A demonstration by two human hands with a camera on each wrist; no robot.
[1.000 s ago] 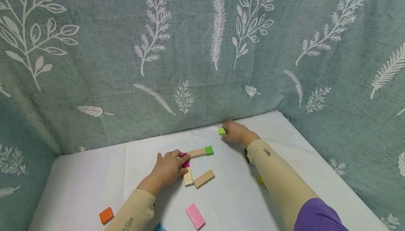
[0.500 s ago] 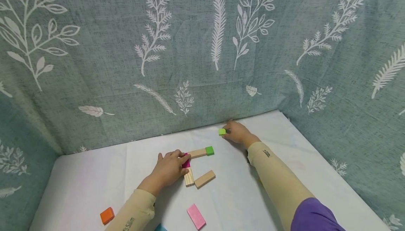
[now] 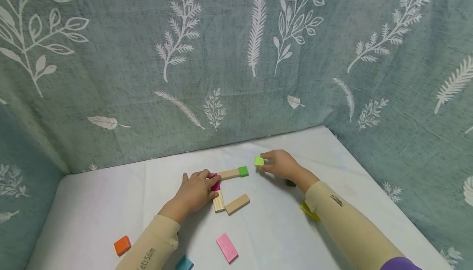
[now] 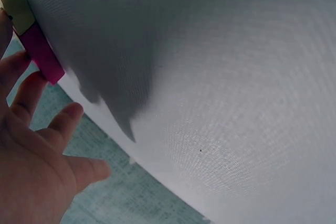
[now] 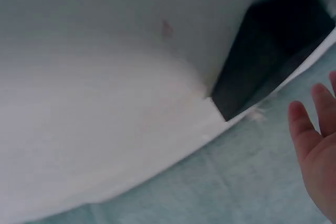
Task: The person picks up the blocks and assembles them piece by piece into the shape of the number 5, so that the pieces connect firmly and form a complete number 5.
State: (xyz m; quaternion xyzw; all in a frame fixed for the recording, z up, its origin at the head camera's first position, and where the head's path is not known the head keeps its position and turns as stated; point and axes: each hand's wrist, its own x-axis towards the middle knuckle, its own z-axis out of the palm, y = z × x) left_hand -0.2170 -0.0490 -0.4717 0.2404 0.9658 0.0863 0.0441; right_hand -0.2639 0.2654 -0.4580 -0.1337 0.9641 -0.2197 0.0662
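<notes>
My right hand [image 3: 282,164] pinches a small light green block [image 3: 259,162] between thumb and fingertips, close over the white table near its back edge. In the right wrist view some fingers [image 5: 310,135] show at the right edge; the green block is out of that view. My left hand [image 3: 194,192] has its fingers spread, with fingertips against a magenta block [image 3: 215,185] partly hidden under them. A striped wooden block [image 3: 219,202] adjoins the magenta one's near end. From its far end a plain wooden block [image 3: 229,174] runs right to a darker green block [image 3: 243,171].
Another wooden block [image 3: 237,204] lies angled beside the striped one. Nearer are a pink block [image 3: 227,248], a blue block [image 3: 184,263] and an orange block [image 3: 122,245]. A black block [image 5: 273,51] and a yellow piece [image 3: 309,212] lie by my right arm. Leaf-patterned curtain [image 3: 221,109] borders the table.
My right hand has gripped the light green block and drawn it slightly toward me, away from the curtain. My left hand stays at the magenta block. The head view has shifted a little.
</notes>
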